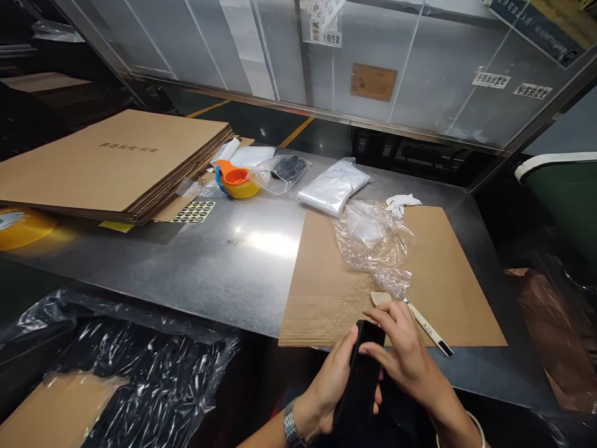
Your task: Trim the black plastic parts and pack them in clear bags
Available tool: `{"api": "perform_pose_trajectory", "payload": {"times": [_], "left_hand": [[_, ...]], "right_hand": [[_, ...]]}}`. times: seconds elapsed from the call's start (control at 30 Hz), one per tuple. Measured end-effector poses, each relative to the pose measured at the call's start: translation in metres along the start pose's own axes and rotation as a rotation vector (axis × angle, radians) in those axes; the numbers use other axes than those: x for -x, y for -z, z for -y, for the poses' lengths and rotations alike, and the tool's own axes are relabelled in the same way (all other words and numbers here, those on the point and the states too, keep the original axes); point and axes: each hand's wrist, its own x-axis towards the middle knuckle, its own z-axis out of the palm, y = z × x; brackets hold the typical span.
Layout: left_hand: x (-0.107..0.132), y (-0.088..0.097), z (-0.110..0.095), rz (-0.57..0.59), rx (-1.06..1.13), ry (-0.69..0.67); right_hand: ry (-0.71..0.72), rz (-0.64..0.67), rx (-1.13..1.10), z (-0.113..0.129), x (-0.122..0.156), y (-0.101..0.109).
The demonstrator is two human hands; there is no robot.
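A long black rectangular object [358, 379] is held upright in front of the table's near edge; its exact kind is not clear. My left hand [329, 382] wraps round it, with fingertips showing on the far side. At its upper end my right hand [405, 345] has its thumb on the face and its fingers bent over the top. Just past the right fingertips lies a small beige piece [380, 298], partly hidden. A thin cream-handled tool marked A26 [430, 330] rests on the cardboard sheet [448, 274] beside my right hand. Crumpled clear plastic wrap [370, 233] spreads over the sheet.
Stacked flat cardboard [116, 162] covers the table's left end, near a sheet of round black stickers [194, 212]. Along the back sit orange and yellow tape rolls [240, 183], a bagged black item [289, 168], a white plastic packet [333, 185] and white gloves [402, 202].
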Motion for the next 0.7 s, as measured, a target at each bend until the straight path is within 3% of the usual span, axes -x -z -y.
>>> {"api": "perform_pose_trajectory", "payload": {"times": [0.2, 0.3, 0.43, 0.57, 0.7], "left_hand": [[0.002, 0.003, 0.002, 0.077, -0.047, 0.035], [0.002, 0.003, -0.003, 0.070, -0.028, 0.008], [0.001, 0.005, -0.013, -0.063, 0.086, -0.121], [-0.002, 0.009, -0.019, -0.147, 0.127, -0.310], [-0.003, 0.008, -0.016, -0.191, 0.127, -0.462]], "right_hand": [[0.006, 0.071, -0.192, -0.011, -0.014, 0.007], [-0.118, 0.020, -0.313, -0.012, -0.014, 0.004], [-0.340, -0.075, -0.301, -0.008, 0.003, -0.008], [-0.398, 0.125, -0.239, 0.007, 0.028, -0.025], [-0.428, 0.241, -0.358, 0.017, 0.038, -0.040]]}}
